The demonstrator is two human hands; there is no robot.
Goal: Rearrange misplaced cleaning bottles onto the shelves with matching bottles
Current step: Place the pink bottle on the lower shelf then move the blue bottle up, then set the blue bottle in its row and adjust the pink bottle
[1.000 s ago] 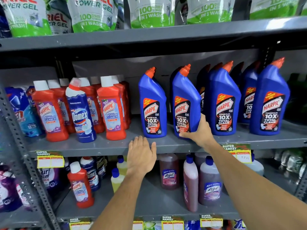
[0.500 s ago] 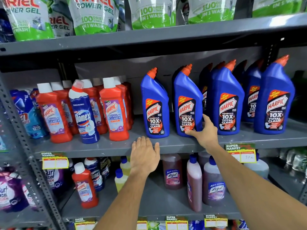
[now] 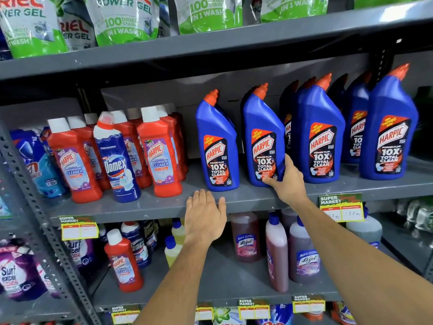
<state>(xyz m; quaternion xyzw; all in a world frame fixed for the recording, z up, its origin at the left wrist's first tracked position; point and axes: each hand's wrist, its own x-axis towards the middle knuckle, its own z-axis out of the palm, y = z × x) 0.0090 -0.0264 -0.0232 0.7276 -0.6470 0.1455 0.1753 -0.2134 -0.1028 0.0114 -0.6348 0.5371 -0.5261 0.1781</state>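
Harpic bottle (image 3: 263,141) upright in right hand (image 3: 289,184) grip (left hand (image 3: 205,213) flat, fingers spread, on shelf edge (image 3: 150,211))

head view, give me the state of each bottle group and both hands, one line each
left hand: open, flat on middle shelf edge
right hand: gripping second blue Harpic bottle at its base
blue Harpic bottle: upright on shelf
Domex bottle: upright, misplaced among red Harpic bottles
lone red Harpic bottle: upright, lower shelf, beside Domex bottles there
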